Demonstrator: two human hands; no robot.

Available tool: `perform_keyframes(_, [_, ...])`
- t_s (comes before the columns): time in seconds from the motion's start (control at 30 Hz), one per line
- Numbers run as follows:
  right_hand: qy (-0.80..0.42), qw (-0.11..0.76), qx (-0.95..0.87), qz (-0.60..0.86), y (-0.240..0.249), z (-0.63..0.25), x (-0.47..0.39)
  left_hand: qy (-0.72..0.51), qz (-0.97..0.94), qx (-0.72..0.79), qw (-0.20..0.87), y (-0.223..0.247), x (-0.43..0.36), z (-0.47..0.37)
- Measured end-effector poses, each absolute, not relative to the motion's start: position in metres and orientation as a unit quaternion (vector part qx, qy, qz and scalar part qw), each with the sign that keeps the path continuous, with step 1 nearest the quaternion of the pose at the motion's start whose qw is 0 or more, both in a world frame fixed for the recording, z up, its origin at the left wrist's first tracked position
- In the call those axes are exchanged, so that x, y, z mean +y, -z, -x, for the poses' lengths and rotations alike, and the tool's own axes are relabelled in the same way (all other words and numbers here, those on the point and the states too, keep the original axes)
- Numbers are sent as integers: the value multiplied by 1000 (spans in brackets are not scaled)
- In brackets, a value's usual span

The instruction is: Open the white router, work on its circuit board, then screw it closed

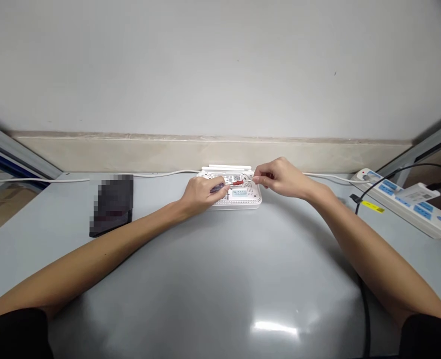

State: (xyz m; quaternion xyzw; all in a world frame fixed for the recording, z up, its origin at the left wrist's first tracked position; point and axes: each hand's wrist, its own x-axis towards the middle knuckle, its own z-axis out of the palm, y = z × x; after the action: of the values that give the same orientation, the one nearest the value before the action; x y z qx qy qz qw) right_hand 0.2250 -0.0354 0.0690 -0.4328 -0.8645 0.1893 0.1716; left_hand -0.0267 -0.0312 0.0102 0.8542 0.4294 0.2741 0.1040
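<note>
A white Wi-Fi router (243, 203) lies with its vented, labelled underside up near the wall, and its folded antennas (228, 167) run along the far side. Over it, my left hand (201, 193) is closed around the dark handle of what looks like a screwdriver (238, 183), with a red section and a thin metal shaft pointing right. My right hand (280, 177) is closed in a pinch by the shaft's tip, above the router's right end. Whether its fingertips grip the tip or a small part there is too small to tell.
A dark, pixelated flat object (113, 207) lies on the grey table (190, 299) at left. A white power strip (411, 202) with plugs sits at right, beside a black cable (364, 304) with a yellow tag. A white cable (160, 174) runs along the wall.
</note>
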Motion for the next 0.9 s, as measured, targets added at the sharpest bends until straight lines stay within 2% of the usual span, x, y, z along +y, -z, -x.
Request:
perform_keyframes(0.3, [-241, 115, -867, 420, -73, -209, -51, -287, -867, 401, 73, -2, -30, 29])
perform_keyframes(0.63, [-143, 58, -895, 418, -68, -193, -61, -280, -889, 362, 26, 2, -30, 31])
perform_keyframes(0.77, [-155, 82, -880, 441, -76, -206, -58, -290, -885, 362, 35, 2, -29, 32])
perform_keyframes(0.9, [-129, 172, -871, 442, -82, -218, -53, -290, -876, 382, 60, 2, -29, 31])
